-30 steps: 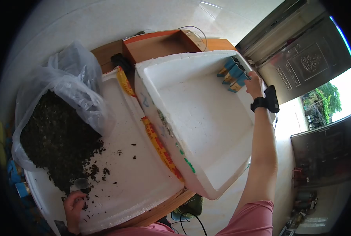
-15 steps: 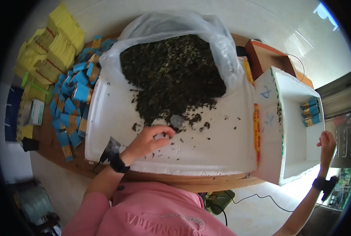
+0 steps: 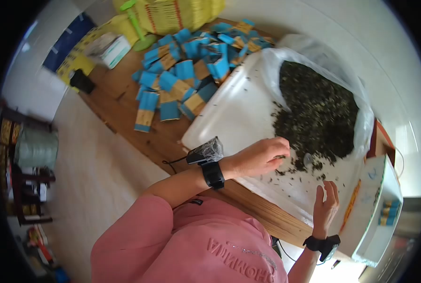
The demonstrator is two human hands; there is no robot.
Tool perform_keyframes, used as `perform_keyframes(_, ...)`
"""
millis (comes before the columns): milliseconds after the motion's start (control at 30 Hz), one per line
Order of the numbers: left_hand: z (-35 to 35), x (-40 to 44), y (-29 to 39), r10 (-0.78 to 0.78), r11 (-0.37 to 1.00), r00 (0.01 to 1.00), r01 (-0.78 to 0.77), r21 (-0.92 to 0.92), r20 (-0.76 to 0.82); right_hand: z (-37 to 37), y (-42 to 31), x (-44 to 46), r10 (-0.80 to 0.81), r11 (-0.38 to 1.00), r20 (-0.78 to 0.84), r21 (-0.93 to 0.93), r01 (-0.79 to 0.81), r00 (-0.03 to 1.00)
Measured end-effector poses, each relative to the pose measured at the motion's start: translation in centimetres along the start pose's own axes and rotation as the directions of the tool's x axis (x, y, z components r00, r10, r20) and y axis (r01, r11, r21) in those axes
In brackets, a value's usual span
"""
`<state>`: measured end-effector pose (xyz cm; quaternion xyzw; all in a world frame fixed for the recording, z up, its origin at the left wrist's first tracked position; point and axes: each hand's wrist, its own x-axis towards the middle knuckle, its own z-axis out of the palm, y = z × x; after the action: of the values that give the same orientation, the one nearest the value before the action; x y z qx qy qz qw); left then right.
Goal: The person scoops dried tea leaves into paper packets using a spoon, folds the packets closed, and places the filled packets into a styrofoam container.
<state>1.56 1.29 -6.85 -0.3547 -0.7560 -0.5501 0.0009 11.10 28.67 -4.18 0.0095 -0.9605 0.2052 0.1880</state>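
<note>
My left hand (image 3: 263,156) is over the near side of the white foam tray (image 3: 239,113), fingers pinched on a small bit of dark dried tea leaves (image 3: 280,156). My right hand (image 3: 327,206) is raised above the tray's front right part, thumb and fingers apart, holding nothing. Between and beyond the hands, a heap of dark tea leaves (image 3: 319,104) spills from a clear plastic bag (image 3: 363,101). At the heap's near edge rests a small round clear plastic piece (image 3: 308,159). Loose leaf bits lie scattered around it.
Many blue and tan packets (image 3: 177,87) are piled left of the tray on the wooden table (image 3: 125,106). At right, a white foam box (image 3: 373,207) holds a few blue packets (image 3: 388,213). Behind the pile stand yellow bags (image 3: 173,14) and a green stand (image 3: 137,28).
My right hand has come from the foam box's far edge to above the tray. My head view has turned left, bringing the packet pile nearer the middle. My left hand stays by the leaves.
</note>
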Motion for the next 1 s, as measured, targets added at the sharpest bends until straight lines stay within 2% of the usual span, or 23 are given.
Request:
perform_keyframes(33,-1.4,-0.5,0.2,-0.011,0.999,0.999,0.013,0.039,-0.04,1.4,0.0,0.4,-0.026,1.0,0.009,0.016,0.026,1.0)
perform_keyframes(100,-4.7,-1.8,-0.7,0.102,0.986,0.982,-0.078,0.151,-0.158,3.4,0.2,0.8,-0.06,0.998,0.016,-0.032,0.061,0.998)
perform_keyframes(167,-8.6,-4.2,-1.0,0.008,0.985,0.964,0.038,0.168,-0.267,4.2,0.0,1.1,-0.119,0.991,0.062,-0.054,0.123,0.991)
perform_keyframes(200,-10.5,-5.4,-1.8,0.057,0.961,0.937,0.041,0.272,-0.344,4.4,0.1,1.1,-0.158,0.983,0.103,-0.082,0.167,0.982)
perform_keyframes(233,-12.3,-7.0,-2.3,0.011,0.936,0.892,0.149,0.319,-0.451,4.7,0.3,1.1,-0.174,0.98,0.115,-0.074,0.183,0.978)
perform_keyframes(267,-14.2,-8.7,-2.9,-0.11,0.919,0.835,0.292,0.264,-0.539,5.0,0.6,0.9,-0.172,0.981,0.085,-0.076,0.178,0.982)
perform_keyframes(300,-15.8,-10.4,-3.0,-0.121,0.887,0.741,0.38,0.264,-0.661,5.3,1.1,0.7,-0.165,0.983,0.054,-0.078,0.168,0.985)
perform_keyframes(333,-17.7,-12.2,-4.2,0.003,0.779,0.702,0.444,0.442,-0.712,5.7,1.8,0.6,-0.171,0.983,0.016,-0.061,0.172,0.985)
perform_keyframes(367,-18.9,-14.0,-4.7,-0.006,0.617,0.639,0.608,0.5,-0.769,5.8,1.6,0.6,-0.172,0.983,0.023,-0.056,0.173,0.985)
perform_keyframes(400,-20.1,-15.8,-5.8,0.036,0.487,0.606,0.683,0.544,-0.794,5.7,1.4,0.6,-0.108,0.993,0.019,-0.044,0.109,0.994)
perform_keyframes(433,-20.5,-16.7,-6.0,0.032,0.486,0.604,0.687,0.541,-0.796,5.7,1.3,0.7,-0.044,0.998,0.014,-0.033,0.045,0.999)
perform_keyframes(500,-21.2,-18.0,-6.3,-0.028,0.296,0.531,0.813,0.5,-0.847,5.8,1.7,0.6,-0.06,0.997,0.001,-0.047,0.06,0.998)
perform_keyframes(533,-21.4,-18.4,-6.3,-0.031,0.297,0.53,0.815,0.498,-0.848,6.0,1.9,0.6,-0.073,0.996,-0.016,-0.06,0.072,0.997)
perform_keyframes(633,-21.8,-18.6,-6.6,-0.233,0.238,0.5,0.861,0.449,-0.834,6.3,2.8,0.7,-0.091,0.995,0.0,-0.043,0.091,0.996)
perform_keyframes(700,-22.3,-19.3,-7.5,-0.199,0.274,0.536,0.834,0.478,-0.82,6.9,2.9,0.4,-0.083,0.995,-0.014,-0.06,0.082,0.996)
perform_keyframes(767,-23.0,-19.6,-7.5,-0.24,0.324,0.526,0.835,0.444,-0.816,5.5,1.7,0.9,-0.088,0.995,0.014,-0.055,0.088,0.996)
perform_keyframes(800,-23.5,-20.1,-7.8,-0.165,0.38,0.56,0.795,0.472,-0.812,5.6,1.7,0.9,-0.111,0.993,-0.052,-0.041,0.109,0.992)
perform_keyframes(833,-23.7,-20.1,-8.0,-0.085,0.427,0.581,0.755,0.497,-0.809,4.9,1.5,1.0,-0.036,0.999,0.003,0.03,0.036,0.999)
perform_keyframes(867,-23.2,-19.1,-7.4,-0.152,0.622,0.563,0.693,0.363,-0.813,4.8,1.4,1.1,-0.044,0.999,-0.069,0.018,0.045,0.997)
perform_keyframes(900,-22.9,-17.9,-6.5,-0.222,0.769,0.549,0.607,0.202,-0.805,4.8,1.6,1.1,0.005,1.0,-0.07,0.008,-0.004,0.998)
perform_keyframes(967,-20.3,-13.3,-2.6,-0.246,0.779,0.626,0.582,0.233,-0.74,4.0,0.7,1.5,0.251,0.95,0.02,0.187,-0.25,0.968)
perform_keyframes(1000,-18.5,-10.7,-0.6,-0.265,0.773,0.674,0.576,0.265,-0.69,3.6,0.1,1.9,0.262,0.948,0.007,0.184,-0.259,0.965)
